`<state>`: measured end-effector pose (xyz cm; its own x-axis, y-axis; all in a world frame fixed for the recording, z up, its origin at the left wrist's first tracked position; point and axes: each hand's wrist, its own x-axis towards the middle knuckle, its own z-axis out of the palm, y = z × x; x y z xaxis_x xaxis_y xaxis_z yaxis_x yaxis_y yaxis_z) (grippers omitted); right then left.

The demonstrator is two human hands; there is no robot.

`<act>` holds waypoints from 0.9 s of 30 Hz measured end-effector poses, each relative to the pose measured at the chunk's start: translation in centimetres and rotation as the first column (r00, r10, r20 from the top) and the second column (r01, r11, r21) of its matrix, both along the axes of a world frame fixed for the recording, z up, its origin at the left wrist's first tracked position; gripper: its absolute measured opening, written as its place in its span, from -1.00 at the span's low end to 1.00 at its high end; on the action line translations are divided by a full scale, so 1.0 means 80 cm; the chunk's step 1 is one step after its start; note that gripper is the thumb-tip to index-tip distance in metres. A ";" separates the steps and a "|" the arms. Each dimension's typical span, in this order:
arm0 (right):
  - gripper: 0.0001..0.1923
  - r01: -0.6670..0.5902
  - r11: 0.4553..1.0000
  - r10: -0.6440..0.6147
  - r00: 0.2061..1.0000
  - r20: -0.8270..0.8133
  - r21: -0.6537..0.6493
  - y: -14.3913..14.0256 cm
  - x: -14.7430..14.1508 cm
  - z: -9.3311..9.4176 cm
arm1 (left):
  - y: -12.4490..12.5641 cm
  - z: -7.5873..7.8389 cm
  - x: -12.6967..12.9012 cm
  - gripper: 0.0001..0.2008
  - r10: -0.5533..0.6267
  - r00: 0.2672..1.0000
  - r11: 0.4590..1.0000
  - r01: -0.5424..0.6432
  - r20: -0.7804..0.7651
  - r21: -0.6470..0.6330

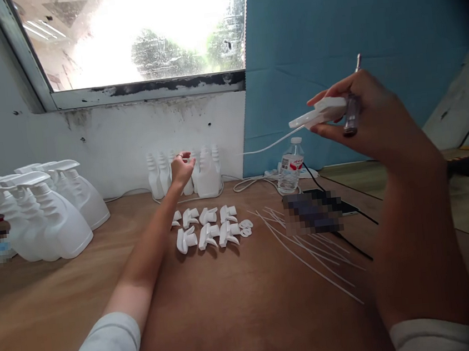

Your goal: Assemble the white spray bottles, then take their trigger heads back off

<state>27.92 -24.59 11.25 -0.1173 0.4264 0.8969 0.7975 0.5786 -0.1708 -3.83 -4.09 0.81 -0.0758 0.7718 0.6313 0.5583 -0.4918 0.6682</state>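
- A person's left hand (182, 168) stretches across the wooden table (248, 308) to a row of uncapped white bottles (201, 174) standing against the wall under the window (140, 34); the fingers curl at the bottles, though whether they have closed on one cannot be told.
- The right hand (358, 118) is raised to the right of that row, gripping a white spray trigger head (322, 111) with its dip tube (273, 143) trailing, and a dark-handled tool (352, 108) tucked alongside.
- Loose trigger heads (210, 228) lie just in front of the bottle row; spare white tubes (309, 251) fan out to their right.
- Finished spray bottles (50, 217) stand well left of the row; a water bottle (291, 167) sits right of it.
- Judged step: fetching a bottle to take the held head. The next move calls for threading the tube into the neck.
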 end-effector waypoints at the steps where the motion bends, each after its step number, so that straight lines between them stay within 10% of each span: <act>1: -0.57 -0.003 1.000 0.003 1.000 0.023 0.001 0.000 -0.001 0.000 | -0.010 0.009 -0.005 -0.69 -0.008 1.000 1.000 0.007 0.020 0.017; 12: -0.66 -0.041 0.996 0.056 0.981 0.184 -0.083 0.002 -0.042 -0.003 | -0.134 0.090 -0.005 -0.70 -0.393 0.920 0.907 0.388 -0.004 0.165; 19: -0.63 -0.107 0.974 0.173 0.923 0.343 -0.201 0.006 -0.090 -0.016 | -0.216 0.097 0.033 -0.53 -0.492 0.839 0.830 0.533 -0.234 0.164; 27: -0.57 -0.151 0.971 0.205 0.927 0.314 -0.185 0.007 -0.113 -0.023 | -0.221 0.096 0.026 -0.64 -0.480 0.843 0.844 0.519 -0.242 0.133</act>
<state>18.92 -24.03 9.41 -0.4804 0.5015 0.7195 0.7104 0.7036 -0.0162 -1.76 -21.80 8.51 0.4253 0.5381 0.7277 0.3093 -0.8420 0.4419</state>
